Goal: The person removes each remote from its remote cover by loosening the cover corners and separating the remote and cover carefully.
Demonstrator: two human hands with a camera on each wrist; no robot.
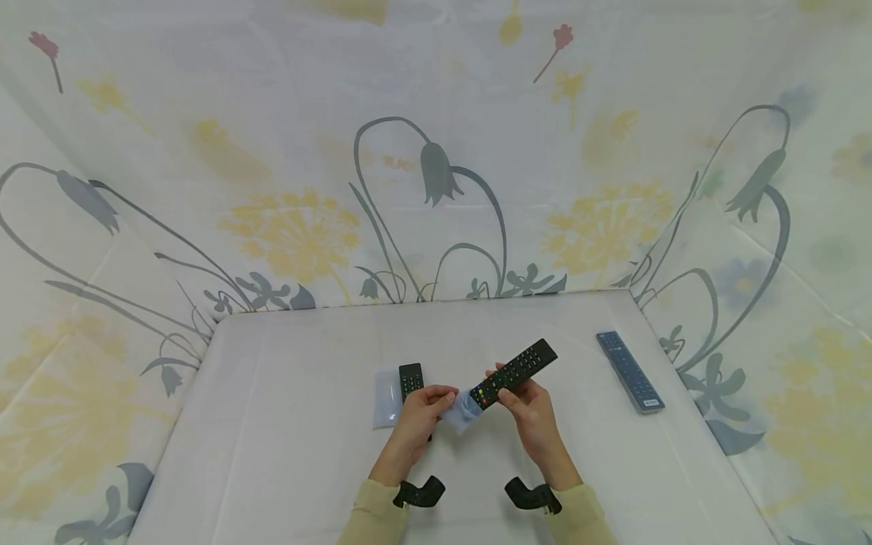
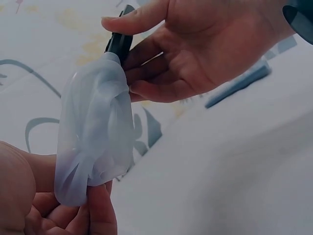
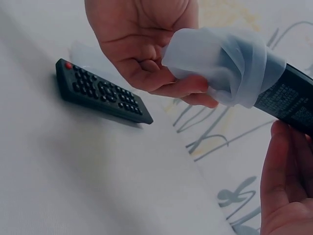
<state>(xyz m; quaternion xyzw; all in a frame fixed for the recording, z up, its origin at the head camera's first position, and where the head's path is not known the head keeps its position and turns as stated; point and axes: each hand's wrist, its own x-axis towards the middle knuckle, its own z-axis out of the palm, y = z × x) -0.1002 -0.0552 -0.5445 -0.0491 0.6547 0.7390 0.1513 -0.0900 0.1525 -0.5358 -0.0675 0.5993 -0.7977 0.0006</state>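
Observation:
A black remote control point(image 1: 521, 371) is tilted up over the table, its lower end inside a crumpled translucent bluish sleeve point(image 1: 462, 411). My right hand point(image 1: 534, 416) holds the remote's sides, thumb on the button face. The left hand point(image 1: 418, 424) pinches the loose end of the sleeve point(image 2: 98, 127) between thumb and fingers. In the right wrist view, the sleeve bunches in folds round the remote, and printed text shows on the remote's back point(image 3: 288, 100). Beneath my left hand, a second black remote point(image 3: 102, 93) lies on the table, partly hidden in the head view.
A flat translucent bluish sleeve point(image 1: 387, 400) lies left of the second remote. Toward the table's right edge is a blue-covered remote point(image 1: 630, 371) with a white label at its near end. Flower-printed cloth point(image 1: 436, 227) hangs behind the white table point(image 1: 293, 454) and along its sides.

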